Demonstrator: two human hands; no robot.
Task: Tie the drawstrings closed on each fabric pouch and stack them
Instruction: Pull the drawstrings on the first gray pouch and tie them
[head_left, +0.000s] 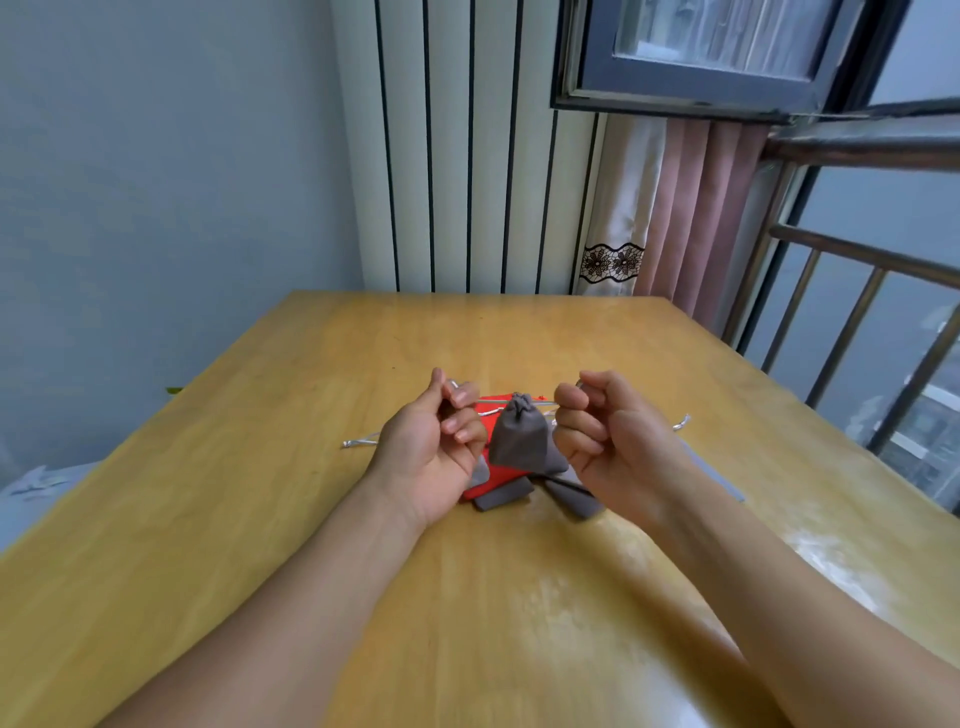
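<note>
A small grey pouch (517, 437) hangs between my hands above the table, its mouth cinched tight. My left hand (434, 447) pinches the silver drawstring on the pouch's left side. My right hand (605, 431) grips the drawstring on its right side, and the cord runs taut between the two. Beneath the hanging pouch lie a red pouch (496, 475) and other grey pouches (574, 493) in a loose pile on the wooden table (311, 519), partly hidden by my hands.
Loose silver cord ends lie on the table to the left (358, 441) and right (681, 423) of the pile. A radiator (467, 156) and a curtain (675, 218) stand behind the table; a window railing (857, 312) runs along the right edge.
</note>
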